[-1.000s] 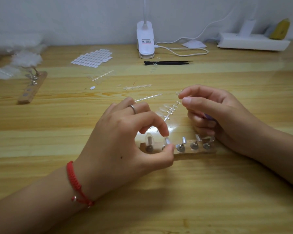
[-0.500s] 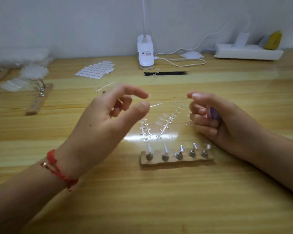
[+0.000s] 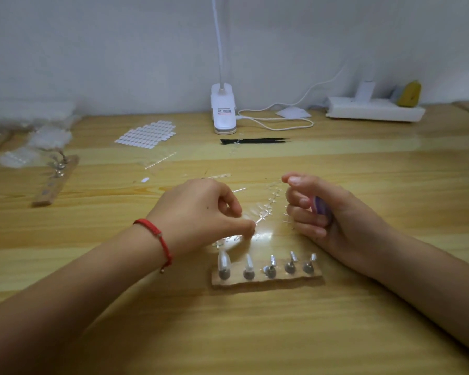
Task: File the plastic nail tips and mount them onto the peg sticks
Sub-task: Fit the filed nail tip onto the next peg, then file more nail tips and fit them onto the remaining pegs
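A wooden peg block [image 3: 266, 278] lies in front of me with five metal pegs. Clear nail tips [image 3: 224, 261] sit on the two leftmost pegs; the other three are bare. Just behind the block, a clear nail tip strip [image 3: 268, 207] slants up off the table. My right hand [image 3: 333, 220] pinches its upper end between thumb and forefinger, and its other fingers curl round a purple object [image 3: 318, 205]. My left hand [image 3: 198, 212] reaches in from the left, and its thumb and fingertips pinch the strip's lower end.
On the wooden table, a second peg block [image 3: 56, 185] and plastic bags [image 3: 46, 136] lie at the left. A sheet of white stickers [image 3: 146, 133], a lamp base [image 3: 224, 112], black tweezers [image 3: 255, 141] and a power strip [image 3: 374, 110] are at the back. Loose clear strips [image 3: 160, 161] lie mid-table.
My left hand left the peg block, rose open, then came down onto the strip's lower end. My right hand kept hold of the strip's top.
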